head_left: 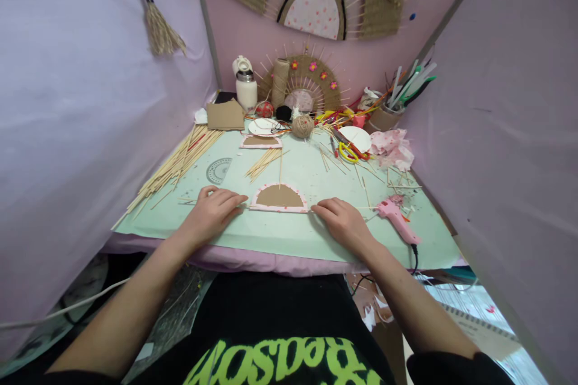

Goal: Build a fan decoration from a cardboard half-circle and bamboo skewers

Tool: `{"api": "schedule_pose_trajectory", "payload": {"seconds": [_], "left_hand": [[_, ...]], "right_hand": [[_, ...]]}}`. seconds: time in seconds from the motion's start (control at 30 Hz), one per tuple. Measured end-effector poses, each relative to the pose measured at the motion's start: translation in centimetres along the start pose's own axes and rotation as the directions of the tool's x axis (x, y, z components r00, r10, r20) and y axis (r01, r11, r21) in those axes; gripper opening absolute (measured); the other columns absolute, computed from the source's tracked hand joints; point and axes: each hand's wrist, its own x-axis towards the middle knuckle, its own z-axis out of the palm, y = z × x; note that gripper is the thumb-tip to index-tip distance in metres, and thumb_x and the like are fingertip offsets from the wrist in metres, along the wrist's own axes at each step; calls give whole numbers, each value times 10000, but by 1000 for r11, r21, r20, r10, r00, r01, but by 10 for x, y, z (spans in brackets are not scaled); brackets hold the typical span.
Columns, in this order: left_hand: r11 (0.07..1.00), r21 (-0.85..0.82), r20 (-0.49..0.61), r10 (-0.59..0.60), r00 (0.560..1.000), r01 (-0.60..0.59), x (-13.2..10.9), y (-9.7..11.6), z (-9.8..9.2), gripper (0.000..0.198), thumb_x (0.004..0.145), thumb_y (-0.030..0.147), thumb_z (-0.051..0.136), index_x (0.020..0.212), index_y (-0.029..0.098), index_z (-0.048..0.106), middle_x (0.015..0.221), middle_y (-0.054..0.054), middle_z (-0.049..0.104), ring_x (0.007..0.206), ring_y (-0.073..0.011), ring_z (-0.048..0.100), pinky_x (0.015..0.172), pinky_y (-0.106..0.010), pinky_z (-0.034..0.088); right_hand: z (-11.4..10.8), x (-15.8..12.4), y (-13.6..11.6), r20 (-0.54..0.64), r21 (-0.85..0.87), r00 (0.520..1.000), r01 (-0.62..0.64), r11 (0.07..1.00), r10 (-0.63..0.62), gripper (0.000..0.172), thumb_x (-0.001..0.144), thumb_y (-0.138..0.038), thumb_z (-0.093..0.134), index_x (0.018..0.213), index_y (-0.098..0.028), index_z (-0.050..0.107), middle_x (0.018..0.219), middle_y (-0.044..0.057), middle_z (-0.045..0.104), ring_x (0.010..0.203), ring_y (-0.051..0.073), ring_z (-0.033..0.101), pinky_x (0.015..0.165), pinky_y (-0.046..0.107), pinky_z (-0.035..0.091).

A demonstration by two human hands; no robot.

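Observation:
A brown cardboard half-circle with a pink-and-white fabric rim [279, 198] lies near the front of the pale green mat [289, 234]. One thin wooden stick [280, 169] rises from its top edge. My left hand [213, 212] rests flat on the mat at the piece's left corner, fingers stretched toward it. At the right corner, my right hand [341, 218] lies palm down with fingertips touching the piece's lower edge. Neither hand holds anything.
A pink glue gun [397, 219] lies right of my right hand. Long sticks [178, 162] are piled at the left, a smaller bundle [264, 162] at centre. Further back are a second half-circle [261, 141], a twine ball [302, 126], yellow scissors [347, 152], a white bottle [246, 85] and a tool cup [383, 117].

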Motion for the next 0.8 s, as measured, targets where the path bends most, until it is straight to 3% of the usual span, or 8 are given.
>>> {"api": "schedule_pose_trajectory", "payload": {"seconds": [0.3, 0.8], "left_hand": [[995, -20, -34, 98, 995, -99, -1, -4, 5, 320, 994, 163, 371, 1070, 217, 678, 960, -45, 723, 888, -165, 632, 855, -365, 335], [990, -103, -59, 94, 994, -100, -1, -6, 8, 305, 986, 237, 421, 1038, 244, 721, 924, -34, 711, 861, -178, 597, 811, -343, 400]], "right_hand": [[1, -2, 1, -29, 22, 999, 23, 999, -23, 278, 937, -80, 464, 1073, -190, 681, 967, 78, 686, 832, 187, 572, 687, 300, 437], [1, 0, 2, -7, 96, 1000, 23, 995, -23, 295, 942, -78, 445, 1076, -193, 681, 948, 82, 676, 837, 191, 571, 698, 306, 445]]}}
